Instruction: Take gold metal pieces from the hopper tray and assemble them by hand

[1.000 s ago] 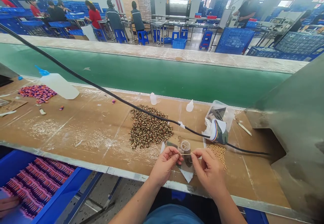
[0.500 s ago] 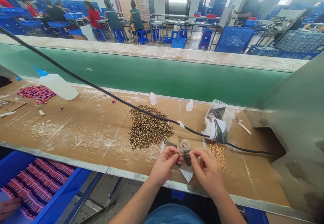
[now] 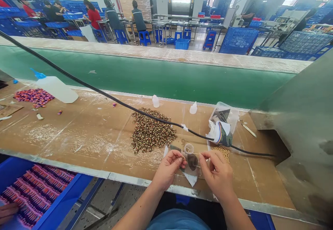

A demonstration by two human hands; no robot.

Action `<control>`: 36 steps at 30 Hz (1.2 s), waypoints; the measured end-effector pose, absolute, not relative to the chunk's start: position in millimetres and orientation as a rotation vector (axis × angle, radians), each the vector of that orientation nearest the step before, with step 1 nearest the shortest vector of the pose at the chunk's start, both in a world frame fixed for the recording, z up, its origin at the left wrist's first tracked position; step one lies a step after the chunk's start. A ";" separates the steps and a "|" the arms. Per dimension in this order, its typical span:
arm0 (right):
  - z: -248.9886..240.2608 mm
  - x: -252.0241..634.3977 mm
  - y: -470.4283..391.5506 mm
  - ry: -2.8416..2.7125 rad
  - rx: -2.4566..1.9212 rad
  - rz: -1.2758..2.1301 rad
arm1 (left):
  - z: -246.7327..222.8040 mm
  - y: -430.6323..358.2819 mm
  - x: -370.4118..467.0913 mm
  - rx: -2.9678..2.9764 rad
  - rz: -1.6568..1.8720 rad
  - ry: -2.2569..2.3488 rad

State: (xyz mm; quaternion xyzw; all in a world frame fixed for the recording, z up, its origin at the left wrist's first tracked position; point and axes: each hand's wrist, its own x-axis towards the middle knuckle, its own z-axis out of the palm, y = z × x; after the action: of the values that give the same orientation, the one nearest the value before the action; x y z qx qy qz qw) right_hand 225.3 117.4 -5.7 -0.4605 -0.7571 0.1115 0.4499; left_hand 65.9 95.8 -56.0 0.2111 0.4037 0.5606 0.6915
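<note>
**Pinching a small piece point(image 3: 183, 158) and a thin stick point(image 3: 196, 153) near a clear cup point(image 3: 192, 150)**

Holding the small piece, partly hidden, between thumb and fingers of the left hand point(image 3: 168, 171), on the near side of the cup and a little to its left. Gripping the thin stick by one end in the right hand point(image 3: 218, 172), to the cup's right, and pointing it leftward. Cannot tell whether touching the small piece with it. Right of the cup, can see pale beads point(image 3: 222, 152), and farther off a clear box point(image 3: 236, 113). Left of the cup and beyond, can see a broad heap of dark and gold pieces point(image 3: 152, 133). Past the cup, can make out a black cable point(image 3: 199, 134), two small white bottles point(image 3: 155, 101) and a green strip point(image 3: 145, 77). Well left of the cup, can see a large bottle point(image 3: 58, 89) and, nearer, a blue crate point(image 3: 73, 195) with another person's hand point(image 3: 8, 212) over it.
</note>
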 end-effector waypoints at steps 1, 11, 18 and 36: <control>-6.2 226.3 119.3 -1.882 -1.148 0.240 | -55.6 96.1 66.0 0.472 1.257 0.907; -27.6 217.8 123.1 -2.037 -1.258 0.191 | -57.0 97.5 62.6 0.520 1.223 0.979; -33.8 262.9 99.6 -1.846 -1.382 0.453 | -50.9 97.1 61.7 0.520 1.185 1.041; -57.7 312.4 91.6 -2.057 -1.617 0.138 | -39.9 74.9 81.3 0.523 1.145 0.994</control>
State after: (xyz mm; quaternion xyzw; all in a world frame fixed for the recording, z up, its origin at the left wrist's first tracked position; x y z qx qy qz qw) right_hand 312.4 91.6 -57.7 -0.5962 -0.7586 0.0508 0.2579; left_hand 81.3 74.9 -39.9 0.2344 0.4454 0.5132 0.6952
